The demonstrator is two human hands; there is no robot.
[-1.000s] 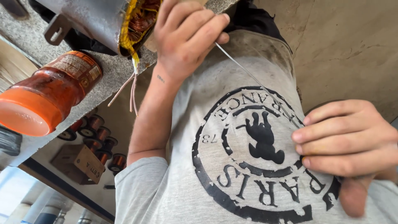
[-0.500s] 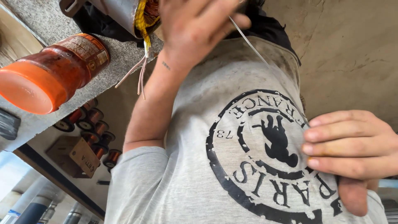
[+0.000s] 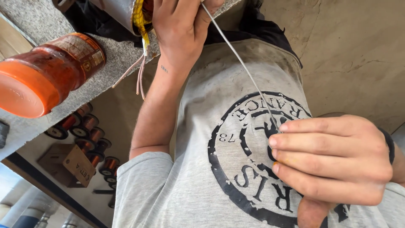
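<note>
1. The thin grey wire (image 3: 240,66) now runs taut from the left hand (image 3: 181,29) to the right hand (image 3: 333,160).
2. The right hand pinches the wire at chest level.
3. The left hand grips the wire's other end at the metal housing (image 3: 118,12) on the bench (image 3: 38,17).

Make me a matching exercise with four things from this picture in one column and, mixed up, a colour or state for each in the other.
Things:
1. jar lid
2. thin cord
3. wire spools
4. T-shirt

Descriptions:
A. grey with a dark round print
B. orange
C. stretched between the left hand and right hand
D. copper-coloured, in a row on the floor

Pairs: 1-B, 2-C, 3-D, 4-A
</note>
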